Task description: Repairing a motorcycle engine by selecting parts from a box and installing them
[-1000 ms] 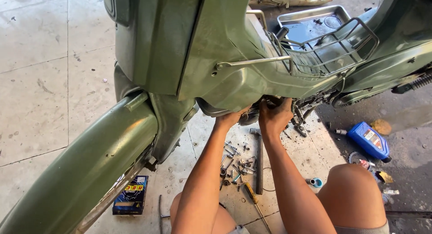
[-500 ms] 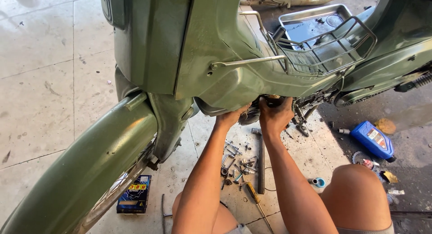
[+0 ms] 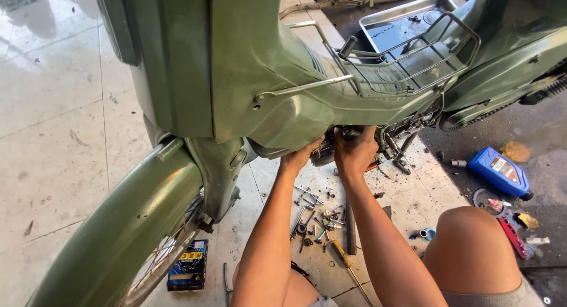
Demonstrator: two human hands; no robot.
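Observation:
An olive-green scooter (image 3: 266, 76) stands in front of me, with a wire rack (image 3: 407, 65) on its floorboard. Both my arms reach under its body to the engine (image 3: 339, 143). My left hand (image 3: 302, 156) presses up against the underside next to the engine. My right hand (image 3: 355, 148) grips an engine part just to the right of it; the fingertips of both hands are hidden by the bodywork. Whether either hand holds a tool is hidden.
Loose bolts, sockets and wrenches (image 3: 316, 215) lie on the tiled floor below my hands, with a yellow-handled screwdriver (image 3: 345, 260). A small blue-black box (image 3: 189, 264) rests by the front wheel. A blue oil bottle (image 3: 501, 172) lies at right, a metal tray (image 3: 407, 20) behind.
The view has shifted slightly, and my hands stay at the engine with only small movement.

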